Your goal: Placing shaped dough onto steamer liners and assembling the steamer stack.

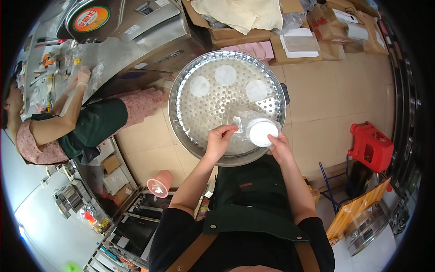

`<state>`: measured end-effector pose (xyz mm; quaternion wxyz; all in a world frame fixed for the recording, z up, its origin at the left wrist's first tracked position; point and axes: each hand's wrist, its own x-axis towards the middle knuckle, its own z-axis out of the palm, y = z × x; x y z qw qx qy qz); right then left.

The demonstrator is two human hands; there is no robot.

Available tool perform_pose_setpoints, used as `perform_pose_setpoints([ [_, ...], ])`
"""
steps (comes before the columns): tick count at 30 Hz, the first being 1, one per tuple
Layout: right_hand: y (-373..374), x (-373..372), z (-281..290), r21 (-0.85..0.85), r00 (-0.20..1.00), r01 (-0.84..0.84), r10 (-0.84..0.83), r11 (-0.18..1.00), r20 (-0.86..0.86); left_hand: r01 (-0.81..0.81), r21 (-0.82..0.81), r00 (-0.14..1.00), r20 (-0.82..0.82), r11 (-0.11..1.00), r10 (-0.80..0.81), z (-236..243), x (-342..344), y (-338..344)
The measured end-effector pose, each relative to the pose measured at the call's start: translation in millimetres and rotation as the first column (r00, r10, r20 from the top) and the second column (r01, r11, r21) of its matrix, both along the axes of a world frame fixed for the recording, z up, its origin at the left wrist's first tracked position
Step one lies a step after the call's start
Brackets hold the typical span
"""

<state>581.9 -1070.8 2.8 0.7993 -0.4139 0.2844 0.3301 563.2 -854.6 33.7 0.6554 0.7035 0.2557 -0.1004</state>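
Note:
A large round perforated steel steamer tray [199, 113] is below my hands, with three white paper discs [225, 75] spread over its upper half. My right hand [280, 146] is closed on a clear plastic bag [242, 119] holding a stack of white round papers [262, 131], thumb on the stack, over the tray's lower right. My left hand [219, 141] has its thumb and forefinger pinched on the bag's left end, beside a small label.
A co-worker [90, 127] with gloved hands works at a steel counter [118, 54] on the left. Cardboard boxes [331, 27] line the top. A red plastic stool [369, 145] and wooden board [358, 204] stand right; a pink bin [161, 179] is lower left.

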Motion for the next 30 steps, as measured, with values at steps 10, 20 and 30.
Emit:
perform_pose_setpoints([
  [10,11,-1,16,0.053,0.993,-0.091,0.087,0.994,0.077,0.008,-0.144,0.997,-0.071,0.990,-0.018,7,12,33],
  [20,12,-6,9,0.055,0.979,-0.184,0.178,0.981,0.098,0.252,-0.385,0.928,-0.163,0.888,-0.334,14,-2,45],
  [30,13,-10,8,0.122,0.963,-0.265,0.255,0.957,0.088,0.326,-0.359,0.926,-0.065,0.875,-0.372,-9,-12,21],
])
